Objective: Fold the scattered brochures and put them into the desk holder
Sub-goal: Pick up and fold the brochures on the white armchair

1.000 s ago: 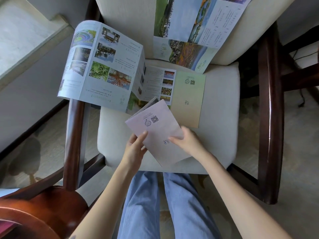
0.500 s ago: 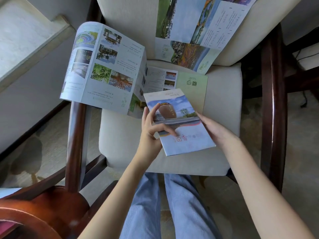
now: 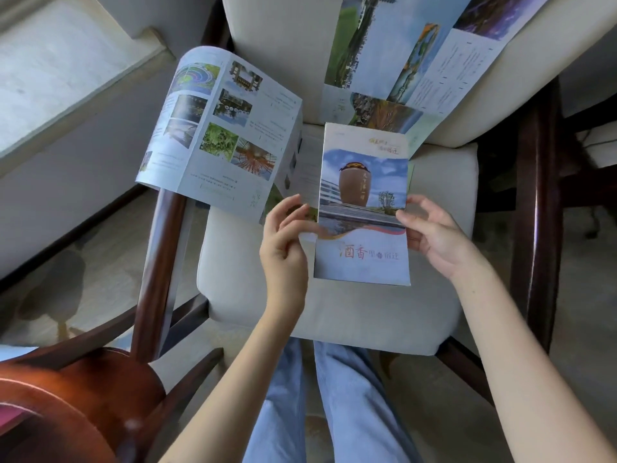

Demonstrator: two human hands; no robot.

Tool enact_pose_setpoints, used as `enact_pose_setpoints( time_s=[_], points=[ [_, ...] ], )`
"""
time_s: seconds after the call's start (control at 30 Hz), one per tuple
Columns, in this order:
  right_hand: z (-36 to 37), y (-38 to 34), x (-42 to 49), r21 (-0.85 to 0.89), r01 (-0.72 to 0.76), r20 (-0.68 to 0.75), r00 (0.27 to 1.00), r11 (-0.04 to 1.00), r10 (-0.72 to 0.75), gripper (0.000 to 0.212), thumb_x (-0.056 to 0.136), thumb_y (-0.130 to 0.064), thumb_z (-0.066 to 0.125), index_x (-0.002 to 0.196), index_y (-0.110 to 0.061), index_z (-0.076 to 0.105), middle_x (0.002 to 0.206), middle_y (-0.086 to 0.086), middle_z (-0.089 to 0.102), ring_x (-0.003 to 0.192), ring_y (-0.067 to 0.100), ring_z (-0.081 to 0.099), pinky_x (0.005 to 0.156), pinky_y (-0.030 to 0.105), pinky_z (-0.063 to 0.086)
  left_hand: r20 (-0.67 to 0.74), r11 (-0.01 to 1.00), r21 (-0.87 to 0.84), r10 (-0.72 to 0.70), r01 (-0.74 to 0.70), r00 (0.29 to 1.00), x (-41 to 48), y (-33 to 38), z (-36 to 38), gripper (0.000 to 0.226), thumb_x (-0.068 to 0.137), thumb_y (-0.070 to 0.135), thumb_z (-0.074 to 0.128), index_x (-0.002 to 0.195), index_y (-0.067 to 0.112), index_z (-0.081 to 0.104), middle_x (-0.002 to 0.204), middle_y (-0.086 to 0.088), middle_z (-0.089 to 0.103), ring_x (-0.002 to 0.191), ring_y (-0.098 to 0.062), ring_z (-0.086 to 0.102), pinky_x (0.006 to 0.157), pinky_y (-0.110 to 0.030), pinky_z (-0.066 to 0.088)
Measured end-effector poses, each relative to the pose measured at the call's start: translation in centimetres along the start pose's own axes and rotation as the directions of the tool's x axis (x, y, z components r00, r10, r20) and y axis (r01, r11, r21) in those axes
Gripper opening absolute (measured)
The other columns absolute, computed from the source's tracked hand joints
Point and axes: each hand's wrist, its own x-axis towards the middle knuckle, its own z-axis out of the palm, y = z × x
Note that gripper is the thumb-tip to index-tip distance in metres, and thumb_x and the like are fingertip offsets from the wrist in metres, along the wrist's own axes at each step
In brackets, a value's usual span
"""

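Observation:
A folded brochure (image 3: 364, 208) with a large brown jar on its cover is held upright over the chair seat, cover towards me. My left hand (image 3: 283, 248) pinches its left edge at mid-height. My right hand (image 3: 434, 232) holds its right edge, fingers curled behind it. An unfolded brochure (image 3: 217, 135) with several photos droops over the left armrest. Another unfolded brochure (image 3: 417, 55) leans against the chair back. No desk holder is in view.
A cream cushioned armchair (image 3: 334, 312) with dark wooden armrests (image 3: 160, 262) fills the middle. A round reddish wooden table (image 3: 66, 406) sits at the bottom left. A pale ledge (image 3: 50, 78) runs along the upper left. My legs in blue jeans stand below the seat.
The folded brochure was flipped from its pale back to its picture cover, then turned upright and raised. Both hands shifted to its side edges.

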Motion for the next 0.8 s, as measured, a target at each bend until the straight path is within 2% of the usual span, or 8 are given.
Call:
enact_pose_setpoints(
  time_s=[0.07, 0.13, 0.2, 0.3, 0.43, 0.57, 0.7, 0.8],
  points=[
    [0.1, -0.6, 0.1, -0.042, 0.030, 0.002, 1.000, 0.999, -0.030, 0.022, 0.087, -0.004, 0.057, 0.091, -0.025, 0.057, 0.072, -0.009, 0.073, 0.061, 0.004, 0.067, 0.055, 0.017, 0.054, -0.116, 0.983, -0.116, -0.158, 0.145, 0.981, 0.6, 0.1, 0.0, 0.045, 0.089, -0.013, 0.036, 0.084, 0.019, 0.068, 0.118, -0.009, 0.057, 0.113, -0.027, 0.057, 0.100, -0.039, 0.047],
    [0.6, -0.8, 0.1, -0.089, 0.047, 0.044, 0.998, 0.995, -0.044, 0.023, 0.087, -0.003, 0.057, 0.091, -0.025, 0.056, 0.072, -0.009, 0.073, 0.061, 0.004, 0.067, 0.055, 0.016, 0.054, -0.102, 0.964, -0.094, -0.257, 0.248, 0.961, 1.0, 0.1, -0.1, 0.030, 0.096, 0.003, 0.040, 0.104, 0.017, 0.065, 0.118, -0.012, 0.061, 0.109, -0.024, 0.060, 0.098, -0.043, 0.048],
    [1.2, -1.2, -0.2, -0.117, 0.068, 0.078, 0.995, 0.991, -0.059, 0.024, 0.086, -0.002, 0.057, 0.093, -0.024, 0.055, 0.073, -0.009, 0.074, 0.061, 0.004, 0.068, 0.054, 0.016, 0.054, -0.075, 0.946, -0.052, -0.323, 0.320, 0.943, 1.1, 0.1, -0.3, 0.024, 0.098, 0.015, 0.044, 0.116, 0.014, 0.060, 0.117, -0.011, 0.064, 0.108, -0.021, 0.060, 0.096, -0.042, 0.049],
    [2.2, -1.8, -0.5, -0.127, 0.098, 0.104, 0.991, 0.987, -0.085, 0.025, 0.086, 0.001, 0.057, 0.093, -0.023, 0.055, 0.072, -0.008, 0.074, 0.062, 0.004, 0.068, 0.052, 0.017, 0.054, -0.052, 0.925, -0.121, -0.368, 0.359, 0.929, 1.0, 0.5, -0.8, 0.025, 0.097, 0.023, 0.047, 0.115, 0.014, 0.061, 0.110, -0.007, 0.067, 0.099, -0.016, 0.063, 0.082, -0.031, 0.053],
    [4.0, -2.9, -1.0, -0.141, 0.122, 0.162, 0.982, 0.982, -0.099, 0.027, 0.085, 0.004, 0.057, 0.094, -0.022, 0.056, 0.072, -0.009, 0.074, 0.064, 0.004, 0.069, 0.052, 0.016, 0.053, -0.057, 0.925, -0.180, -0.351, 0.336, 0.935, 0.3, 1.6, -1.7, 0.017, 0.094, 0.018, 0.052, 0.103, 0.013, 0.067, 0.095, -0.001, 0.070, 0.083, -0.010, 0.064, 0.070, -0.022, 0.051],
    [6.8, -3.9, -2.0, -0.190, 0.159, 0.202, 0.972, 0.969, -0.120, 0.026, 0.084, 0.001, 0.061, 0.092, -0.024, 0.061, 0.079, -0.008, 0.073, 0.067, 0.004, 0.069, 0.052, 0.020, 0.054, -0.170, 0.937, -0.231, -0.302, 0.260, 0.938, -0.4, 3.1, -3.9, 0.015, 0.092, 0.011, 0.054, 0.095, 0.016, 0.068, 0.083, 0.005, 0.071, 0.071, -0.001, 0.062, 0.064, -0.015, 0.049],
    [11.6, -4.4, -3.2, -0.296, 0.253, 0.241, 0.953, 0.921, -0.185, 0.026, 0.083, 0.002, 0.063, 0.090, -0.024, 0.062, 0.083, -0.001, 0.058, 0.062, -0.006, 0.062, 0.053, 0.015, 0.053, -0.253, 0.929, -0.331, -0.259, 0.169, 0.932, -2.2, 4.7, -7.8, 0.018, 0.093, 0.008, 0.054, 0.101, 0.017, 0.068, 0.079, 0.009, 0.073, 0.072, -0.002, 0.064, 0.064, -0.018, 0.051],
    [16.5, -4.5, -4.2, -0.337, 0.300, 0.302, 0.932, 0.893, -0.200, 0.025, 0.080, 0.002, 0.066, 0.087, -0.022, 0.062, 0.076, -0.002, 0.055, 0.057, -0.006, 0.059, 0.053, 0.012, 0.051, -0.414, 0.927, -0.368, -0.234, 0.073, 0.880, -3.6, 5.3, -11.8, 0.021, 0.091, 0.007, 0.057, 0.105, 0.020, 0.066, 0.087, 0.007, 0.073, 0.079, -0.003, 0.066, 0.069, -0.017, 0.052]
  ],
)
